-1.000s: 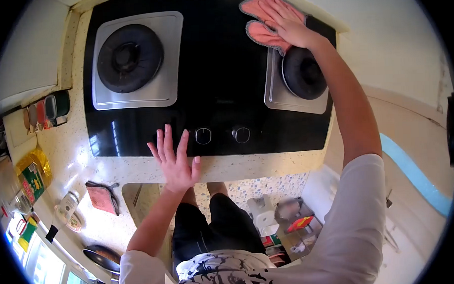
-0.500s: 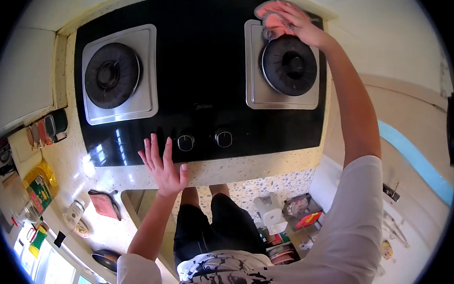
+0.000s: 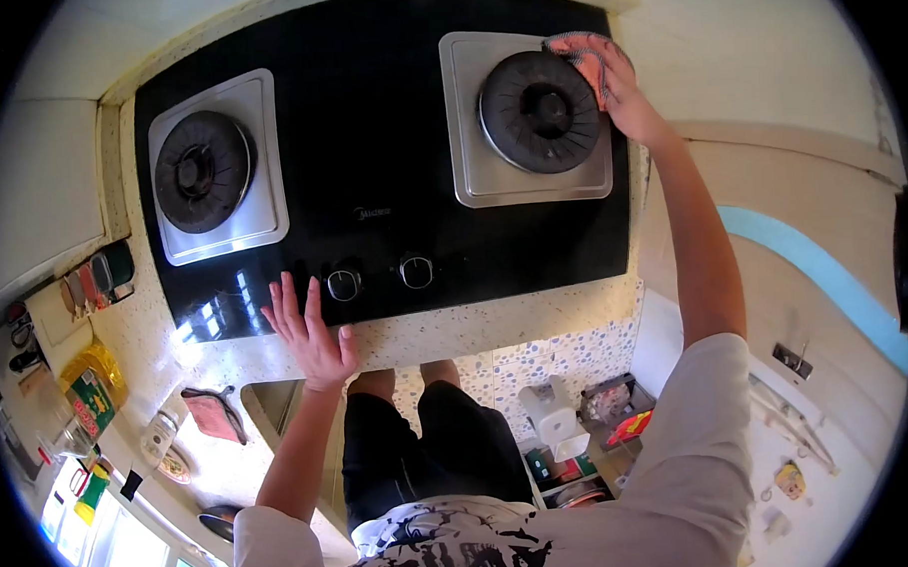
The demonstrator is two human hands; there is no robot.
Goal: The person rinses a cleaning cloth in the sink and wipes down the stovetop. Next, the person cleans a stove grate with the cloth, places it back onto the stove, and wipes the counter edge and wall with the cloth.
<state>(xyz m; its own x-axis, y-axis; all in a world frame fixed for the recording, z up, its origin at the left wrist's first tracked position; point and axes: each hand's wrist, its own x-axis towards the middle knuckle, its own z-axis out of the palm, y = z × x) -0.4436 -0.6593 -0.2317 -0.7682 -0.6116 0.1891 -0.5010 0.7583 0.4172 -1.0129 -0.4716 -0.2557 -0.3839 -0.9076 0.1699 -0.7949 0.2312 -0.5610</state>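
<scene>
Two bare hands work at a black glass stove (image 3: 369, 136), seen from above. The right hand (image 3: 622, 96) has its fingers curved over a pink cloth (image 3: 578, 49) with a gray edge, holding it near the stove's far right corner. There the cloth lies against the rim of the stove's right burner (image 3: 503, 117), over the corner of the square silver tray (image 3: 470, 178) beneath it. The left hand (image 3: 314, 338) is spread wide, holding nothing, its fingers reaching over the stove's front edge just beside the left knob (image 3: 343, 284); how firmly it presses, I cannot tell. The right knob (image 3: 416, 271) sits next along the stove's front. On the stove's left side is the left burner (image 3: 198, 172), round and dark, on its own silver tray (image 3: 261, 125). A pale speckled counter (image 3: 465, 323) borders the stove. Left of the stove stands a row of small jars (image 3: 96, 279). Toward the person from the stove's left front corner, a second pink cloth (image 3: 215, 416) lies on the counter. In front of the stove stands the person, in black shorts (image 3: 430, 454) and a white shirt (image 3: 622, 518).
</scene>
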